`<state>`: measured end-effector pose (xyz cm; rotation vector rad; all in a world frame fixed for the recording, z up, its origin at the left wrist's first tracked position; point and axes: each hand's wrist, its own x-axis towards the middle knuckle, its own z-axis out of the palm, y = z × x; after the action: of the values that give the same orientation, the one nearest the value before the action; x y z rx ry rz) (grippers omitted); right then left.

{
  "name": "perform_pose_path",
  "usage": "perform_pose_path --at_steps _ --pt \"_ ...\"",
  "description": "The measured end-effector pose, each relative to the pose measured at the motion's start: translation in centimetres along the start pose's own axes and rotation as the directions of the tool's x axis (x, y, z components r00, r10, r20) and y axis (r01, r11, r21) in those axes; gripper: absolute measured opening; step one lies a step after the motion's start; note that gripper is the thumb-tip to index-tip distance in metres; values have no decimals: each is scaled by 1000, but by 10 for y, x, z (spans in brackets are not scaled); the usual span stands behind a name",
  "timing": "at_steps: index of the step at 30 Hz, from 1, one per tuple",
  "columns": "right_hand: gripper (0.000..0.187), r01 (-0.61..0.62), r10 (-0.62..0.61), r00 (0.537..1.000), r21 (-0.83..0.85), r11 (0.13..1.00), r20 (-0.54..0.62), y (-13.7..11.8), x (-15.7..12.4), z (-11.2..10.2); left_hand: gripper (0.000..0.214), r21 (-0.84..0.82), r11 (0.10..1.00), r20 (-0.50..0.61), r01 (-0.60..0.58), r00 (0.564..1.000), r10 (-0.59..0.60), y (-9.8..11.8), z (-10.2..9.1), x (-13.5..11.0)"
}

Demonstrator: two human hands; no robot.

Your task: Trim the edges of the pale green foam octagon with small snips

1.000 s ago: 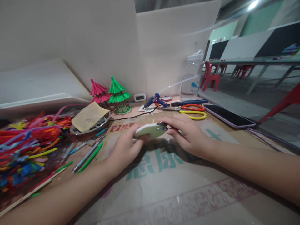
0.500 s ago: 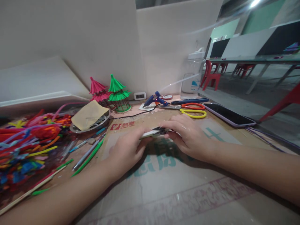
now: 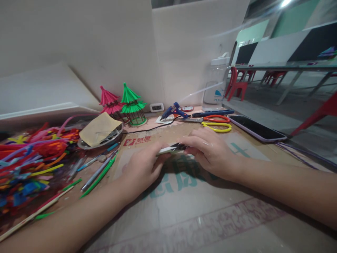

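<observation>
Between my hands is a small flat white-and-black piece point(image 3: 172, 149), held just above the cardboard; its exact kind does not show. My left hand point(image 3: 144, 161) pinches its left end between thumb and fingers. At the other end, the fingertips of my right hand point(image 3: 207, 151) close on the dark part, which they partly cover. Beyond my right hand lie scissors point(image 3: 217, 127) with one red and one yellow handle loop. A blue glue gun point(image 3: 173, 111) with a small red light rests behind the hands.
Colourful pipe cleaners point(image 3: 31, 165) heap up at left beside a metal dish point(image 3: 84, 144) and pens. Green point(image 3: 133, 105) and pink point(image 3: 108, 100) pagoda models stand near the white partition. A phone point(image 3: 256, 128) and a water bottle point(image 3: 214, 88) are at right.
Both hands keep their hold on the small piece in nearly the same place. The whole view has shifted very slightly; nothing else visibly moves.
</observation>
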<state>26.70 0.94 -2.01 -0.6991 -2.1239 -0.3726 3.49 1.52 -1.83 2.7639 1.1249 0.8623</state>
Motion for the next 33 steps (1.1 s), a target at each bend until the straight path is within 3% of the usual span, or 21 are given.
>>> perform_pose_path --at_steps 15,17,19,21,23,25,27,29,33 --pt "19 32 -32 999 -32 999 1 1 1 -1 22 -10 1000 -2 24 1000 -24 0 -1 1" --pt "19 -7 7 1000 13 1000 14 0 1 -2 19 -28 998 10 54 999 -54 0 0 1" --pt "19 -128 127 992 104 986 8 -1 1 -2 15 -54 992 11 114 993 -114 0 0 1" --pt "22 -307 317 948 211 928 -17 0 1 0 11 -101 973 -3 210 977 -211 1 0 2" --pt "26 -484 513 858 309 819 -16 4 1 3 12 -194 941 -19 278 958 -287 2 -1 4" --pt "30 -621 657 752 398 676 57 10 1 8 15 -290 906 -31 309 943 -332 3 -1 7" --pt "32 -699 724 672 456 551 156 16 2 13 18 -362 874 -38 323 932 -360 2 -1 9" --pt "34 -729 738 640 472 496 213 19 1 18 19 -410 848 -31 335 924 -381 1 1 10" --pt "35 -750 724 636 431 501 266 19 -1 20 22 -469 812 -7 347 918 -396 -2 3 11"
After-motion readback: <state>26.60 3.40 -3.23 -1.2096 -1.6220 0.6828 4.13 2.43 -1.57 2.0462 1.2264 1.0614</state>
